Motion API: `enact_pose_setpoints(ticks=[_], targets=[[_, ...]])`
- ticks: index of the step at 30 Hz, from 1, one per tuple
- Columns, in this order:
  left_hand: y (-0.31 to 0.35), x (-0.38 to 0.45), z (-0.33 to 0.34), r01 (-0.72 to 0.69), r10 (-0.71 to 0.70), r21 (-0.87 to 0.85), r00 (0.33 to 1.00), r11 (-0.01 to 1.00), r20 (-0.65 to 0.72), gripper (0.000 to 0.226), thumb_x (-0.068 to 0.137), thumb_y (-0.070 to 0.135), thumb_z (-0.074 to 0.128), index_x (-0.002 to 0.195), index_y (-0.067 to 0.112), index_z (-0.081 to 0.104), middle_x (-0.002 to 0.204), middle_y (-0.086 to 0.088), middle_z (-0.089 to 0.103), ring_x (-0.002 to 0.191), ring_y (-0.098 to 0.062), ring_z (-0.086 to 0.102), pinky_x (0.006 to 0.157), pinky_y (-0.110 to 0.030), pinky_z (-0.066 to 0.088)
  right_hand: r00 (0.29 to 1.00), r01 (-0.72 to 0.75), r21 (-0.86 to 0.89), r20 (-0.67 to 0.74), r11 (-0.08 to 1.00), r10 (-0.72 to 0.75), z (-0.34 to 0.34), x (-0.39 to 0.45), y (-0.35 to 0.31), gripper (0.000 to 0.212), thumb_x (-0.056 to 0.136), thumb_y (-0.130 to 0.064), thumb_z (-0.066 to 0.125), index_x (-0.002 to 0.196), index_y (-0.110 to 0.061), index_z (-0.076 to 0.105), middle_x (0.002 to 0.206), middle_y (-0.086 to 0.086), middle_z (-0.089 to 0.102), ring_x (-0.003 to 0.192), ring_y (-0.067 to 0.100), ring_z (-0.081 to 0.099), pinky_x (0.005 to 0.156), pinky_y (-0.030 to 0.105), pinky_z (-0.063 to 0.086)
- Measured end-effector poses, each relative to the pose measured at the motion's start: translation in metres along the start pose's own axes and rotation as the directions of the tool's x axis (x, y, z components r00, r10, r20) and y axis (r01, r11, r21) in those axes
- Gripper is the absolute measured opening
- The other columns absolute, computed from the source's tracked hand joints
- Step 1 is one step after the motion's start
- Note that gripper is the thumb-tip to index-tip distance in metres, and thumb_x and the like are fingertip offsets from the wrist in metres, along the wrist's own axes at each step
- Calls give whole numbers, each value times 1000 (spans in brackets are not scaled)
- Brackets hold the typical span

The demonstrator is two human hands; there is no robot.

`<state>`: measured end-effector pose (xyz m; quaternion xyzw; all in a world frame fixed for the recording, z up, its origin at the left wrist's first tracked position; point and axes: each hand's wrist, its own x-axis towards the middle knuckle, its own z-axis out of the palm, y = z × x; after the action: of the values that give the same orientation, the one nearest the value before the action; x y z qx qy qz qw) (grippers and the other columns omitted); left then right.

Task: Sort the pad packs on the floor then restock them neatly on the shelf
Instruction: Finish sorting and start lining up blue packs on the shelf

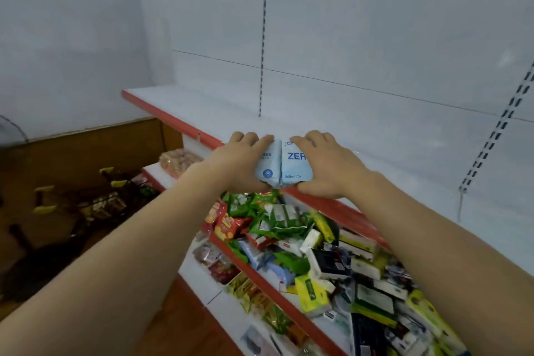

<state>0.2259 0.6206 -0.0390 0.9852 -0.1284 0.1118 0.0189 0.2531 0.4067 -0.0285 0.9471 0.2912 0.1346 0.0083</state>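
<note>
Two white shelves w/ red front edges fill most of the view. The top shelf (pixel 185 101) is bare white apart from what the hands hold at its front edge; a slotted upright (pixel 262 46) runs up the white back panel behind it. The lower shelf (pixel 300 324) is piled w/ mixed goods (pixel 291 228): green, red & yellow packets, white and black boxes, all jumbled. Left of the shelving, a brown floor (pixel 72 159) w/ dark clutter, too blurred to name.

Both bare forearms reach up from the bottom of frame. Two pale blue pad packs stand upright side by side, touching, on the top shelf right at its red lip. Left hand (pixel 239 162) is closed round the left pack (pixel 268 165), fingers over its top. Right hand (pixel 326 165) grips the right pack (pixel 293 163), fingers on top, thumb low at the front. Blue print "ZER" and "240mm" shows on the right pack.
</note>
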Motion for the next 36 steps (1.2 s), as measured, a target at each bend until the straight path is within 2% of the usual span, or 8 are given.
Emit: enact_pose_setpoints(ticks=[6, 10, 14, 20, 24, 28, 32, 36], targets=[[-123, -83, 13, 212, -212, 17, 976, 977, 50, 109, 76, 58, 72, 156, 30, 5, 153, 0, 27, 142, -28, 19, 111, -56, 36, 984, 175, 10, 16, 985, -175, 42, 73, -132, 99, 76, -49, 72, 154, -23, 18, 145, 6, 32, 134, 27, 28, 88, 43, 51], [-191, -131, 32, 333, -331, -4, 938, 943, 109, 111, 77, 55, 74, 157, 30, 1, 156, -1, 21, 143, -29, 15, 114, -53, 34, 953, 301, 37, 30, 953, -303, 73, 115, -209, 98, 78, -53, 72, 154, -24, 16, 148, 8, 31, 137, 29, 28, 97, 46, 49], [-250, -160, 55, 444, -434, -21, 885, 896, 170, 112, 77, 49, 75, 157, 31, -1, 155, 1, 20, 144, -28, 12, 115, -49, 30, 924, 378, 62, 36, 924, -381, 117, 158, -266, 100, 77, -56, 71, 153, -26, 13, 148, 9, 30, 136, 30, 28, 95, 49, 51], [-324, -171, 111, 582, -558, -18, 788, 813, 262, 108, 81, 52, 73, 157, 31, -1, 155, 0, 22, 144, -27, 15, 116, -49, 30, 843, 513, 131, 108, 848, -527, 197, 229, -321, 97, 77, -51, 72, 151, -25, 15, 142, 8, 31, 133, 29, 28, 88, 44, 52], [-373, -165, 154, 663, -623, -17, 712, 748, 324, 107, 82, 47, 72, 157, 31, -3, 153, 0, 23, 143, -26, 15, 110, -46, 37, 751, 585, 230, 209, 778, -626, 249, 286, -344, 97, 78, -49, 71, 153, -25, 15, 144, 6, 28, 136, 29, 25, 95, 49, 49], [-416, -162, 197, 725, -686, -10, 655, 688, 317, 105, 82, 52, 70, 157, 29, 1, 151, 2, 25, 141, -25, 17, 107, -44, 42, 703, 618, 267, 232, 739, -672, 300, 332, -370, 98, 76, -44, 75, 152, -26, 16, 144, 5, 28, 138, 28, 24, 95, 45, 49], [-454, -166, 244, 777, -731, 12, 587, 630, 349, 106, 82, 59, 67, 158, 27, 0, 151, 0, 26, 139, -26, 20, 100, -45, 45, 663, 641, 269, 280, 719, -695, 353, 360, -404, 101, 77, -47, 73, 154, -25, 13, 148, 6, 24, 140, 29, 21, 98, 48, 46], [-492, -175, 306, 806, -741, -5, 547, 592, 388, 105, 82, 55, 69, 158, 27, 2, 156, 0, 24, 143, -27, 17, 103, -47, 45, 637, 637, 278, 335, 719, -694, 417, 381, -436, 104, 77, -45, 75, 155, -28, 9, 149, 7, 24, 139, 30, 23, 97, 47, 46]])
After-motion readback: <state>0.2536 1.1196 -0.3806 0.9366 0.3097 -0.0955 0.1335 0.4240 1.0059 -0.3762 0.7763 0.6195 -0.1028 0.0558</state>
